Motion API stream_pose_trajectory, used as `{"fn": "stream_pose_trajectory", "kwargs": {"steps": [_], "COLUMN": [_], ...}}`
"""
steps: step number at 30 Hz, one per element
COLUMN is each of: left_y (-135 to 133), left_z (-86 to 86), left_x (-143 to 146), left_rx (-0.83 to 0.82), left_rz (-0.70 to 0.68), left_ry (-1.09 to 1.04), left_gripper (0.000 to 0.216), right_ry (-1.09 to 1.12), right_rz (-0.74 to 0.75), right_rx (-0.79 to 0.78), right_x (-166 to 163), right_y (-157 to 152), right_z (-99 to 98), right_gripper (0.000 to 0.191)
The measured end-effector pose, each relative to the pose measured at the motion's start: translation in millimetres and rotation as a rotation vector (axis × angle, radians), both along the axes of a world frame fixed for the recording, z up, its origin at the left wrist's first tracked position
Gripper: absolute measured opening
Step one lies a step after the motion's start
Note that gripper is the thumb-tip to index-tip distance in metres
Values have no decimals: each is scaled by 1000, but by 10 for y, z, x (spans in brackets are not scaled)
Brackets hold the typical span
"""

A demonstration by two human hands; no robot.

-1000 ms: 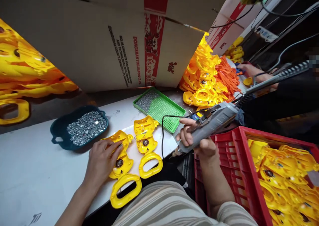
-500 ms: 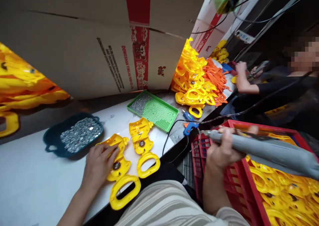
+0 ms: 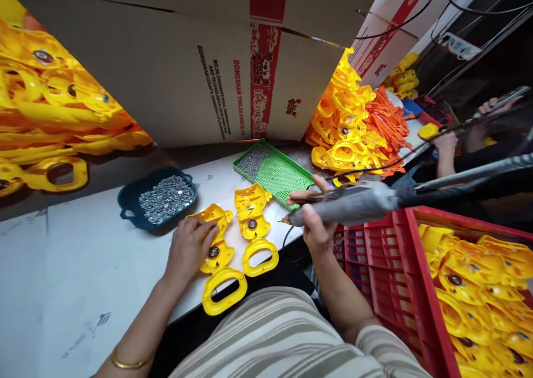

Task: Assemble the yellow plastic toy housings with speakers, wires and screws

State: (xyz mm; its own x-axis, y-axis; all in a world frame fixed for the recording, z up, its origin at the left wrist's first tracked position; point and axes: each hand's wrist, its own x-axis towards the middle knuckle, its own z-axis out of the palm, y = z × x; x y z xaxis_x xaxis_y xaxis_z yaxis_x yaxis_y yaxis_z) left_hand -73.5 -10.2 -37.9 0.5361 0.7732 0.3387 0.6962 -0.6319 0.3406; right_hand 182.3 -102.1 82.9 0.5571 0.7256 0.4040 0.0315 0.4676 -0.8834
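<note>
My left hand (image 3: pixel 188 250) rests on a yellow plastic toy shell (image 3: pixel 220 250) on the white worktop, its fingers closed over the upper part. That shell has a round metal piece in its middle and a loop handle at the near end. To its right lies a second yellow shell (image 3: pixel 255 225), open side up, with thin wires inside. My right hand (image 3: pixel 318 228) grips a grey electric screwdriver (image 3: pixel 353 205), its tip pointing left, just right of the second shell and apart from it.
A dark bowl of small screws (image 3: pixel 160 220) and a green tray (image 3: pixel 287 175), partly filled with screws, sit behind the shells. To the right stands a red crate (image 3: pixel 420 289) full of yellow parts. Cardboard boxes (image 3: pixel 200 89) and yellow and orange piles line the back; a co-worker's hand (image 3: pixel 445 142) shows beyond.
My right hand has brought the screwdriver left from over the crate toward the second shell. My left hand stays on its shell. The view has shifted, and the co-worker's hands have moved.
</note>
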Motion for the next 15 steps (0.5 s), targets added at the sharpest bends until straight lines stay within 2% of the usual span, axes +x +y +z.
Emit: {"fn": "stream_pose_trajectory", "kwargs": {"steps": [3, 7, 10, 13, 15], "left_y": [-4, -7, -10, -19, -29], "left_z": [-8, -2, 19, 40, 52], "left_x": [-3, -1, 9, 23, 31], "left_rx": [9, 22, 16, -5, -15], "left_rz": [-7, -11, -7, 10, 16], "left_ry": [-4, -10, -17, -25, -26], "left_gripper": [35, 36, 37, 37, 37], "right_ry": [-74, 17, 66, 48, 14], "right_rz": [106, 95, -41, -248, -400], "right_rx": [-84, -147, -57, 5, -2], "right_x": [15, 138, 319, 572, 767], "right_y": [180, 379, 593, 778, 776], "right_z": [-136, -36, 47, 11, -35], "right_gripper": [43, 40, 37, 38, 41]}}
